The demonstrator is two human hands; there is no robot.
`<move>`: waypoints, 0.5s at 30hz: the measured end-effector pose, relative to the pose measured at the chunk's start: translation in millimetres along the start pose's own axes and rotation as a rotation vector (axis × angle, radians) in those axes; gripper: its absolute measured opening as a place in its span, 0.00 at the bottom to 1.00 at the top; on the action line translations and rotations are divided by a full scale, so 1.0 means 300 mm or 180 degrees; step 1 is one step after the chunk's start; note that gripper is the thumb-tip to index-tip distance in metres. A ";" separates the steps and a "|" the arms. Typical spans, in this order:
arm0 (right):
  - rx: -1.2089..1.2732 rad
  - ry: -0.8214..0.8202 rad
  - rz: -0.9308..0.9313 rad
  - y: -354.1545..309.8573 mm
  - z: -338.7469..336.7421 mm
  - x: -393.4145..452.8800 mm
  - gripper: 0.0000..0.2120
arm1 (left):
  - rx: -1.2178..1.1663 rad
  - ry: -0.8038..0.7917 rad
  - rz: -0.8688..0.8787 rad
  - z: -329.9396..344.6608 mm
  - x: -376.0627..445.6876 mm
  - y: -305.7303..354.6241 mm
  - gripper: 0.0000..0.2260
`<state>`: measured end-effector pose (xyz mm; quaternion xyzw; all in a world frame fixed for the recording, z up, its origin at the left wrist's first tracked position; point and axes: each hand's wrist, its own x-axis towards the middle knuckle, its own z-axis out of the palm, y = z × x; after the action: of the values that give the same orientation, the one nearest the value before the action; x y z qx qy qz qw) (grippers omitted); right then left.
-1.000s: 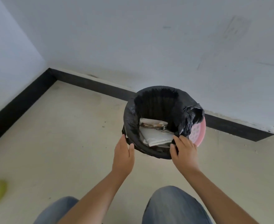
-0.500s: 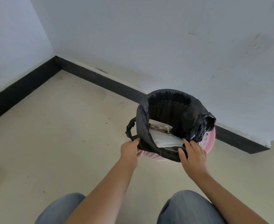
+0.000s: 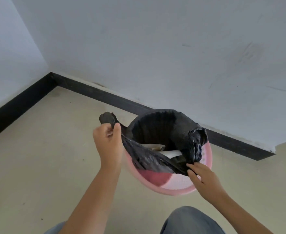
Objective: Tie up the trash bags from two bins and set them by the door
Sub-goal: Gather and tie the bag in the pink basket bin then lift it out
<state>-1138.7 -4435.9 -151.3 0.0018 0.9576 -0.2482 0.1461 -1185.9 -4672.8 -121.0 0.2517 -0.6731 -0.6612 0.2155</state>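
Pulling with my left hand, fist clamped on one handle of the crinkled black plastic trash bag, which still sits in the round pink plastic bin. My right hand pinches the near rim; the other handle lies just beyond it.

Trash bag sits in the bin; bin stands before the wall; paper inside bag.

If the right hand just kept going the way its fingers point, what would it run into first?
Most likely the black trash bag. The right hand points up and left, its fingertips already at the bag's near edge, which has come off the pink bin's rim. Past that lies the paper trash inside, though depth is unclear.
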 end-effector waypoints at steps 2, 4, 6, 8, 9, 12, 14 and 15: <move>0.0401 0.0256 0.0077 -0.014 -0.044 -0.020 0.11 | -0.0003 -0.0210 -0.0445 -0.012 0.041 -0.022 0.14; 0.0701 0.0607 0.0203 -0.025 -0.087 -0.018 0.04 | -0.0153 -0.0473 -0.1066 -0.017 0.073 -0.046 0.15; 0.0927 0.1018 0.0473 -0.042 -0.130 0.010 0.07 | -0.0380 -0.0812 -0.1503 -0.013 0.100 -0.042 0.13; 0.1110 0.1316 0.0743 -0.053 -0.181 0.066 0.16 | -0.0483 -0.1190 -0.1822 0.003 0.115 -0.016 0.13; 0.1164 0.1335 0.0877 -0.066 -0.212 0.102 0.21 | -0.0315 -0.1278 -0.1933 0.011 0.123 -0.004 0.13; 0.1220 0.0841 0.1315 -0.078 -0.284 0.246 0.31 | 0.0080 -0.1144 -0.2226 0.037 0.154 0.018 0.12; 0.0936 0.0486 0.1414 -0.098 -0.303 0.322 0.31 | 0.0586 -0.0916 -0.2026 0.060 0.181 0.025 0.09; 0.0720 0.0369 0.1394 -0.102 -0.305 0.357 0.26 | 0.1092 -0.0841 -0.1712 0.070 0.196 0.028 0.06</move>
<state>-1269.2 -4426.7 -90.6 0.2398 0.9073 -0.3157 0.1401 -1245.4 -4693.0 -115.7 0.3648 -0.7061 -0.5985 -0.1010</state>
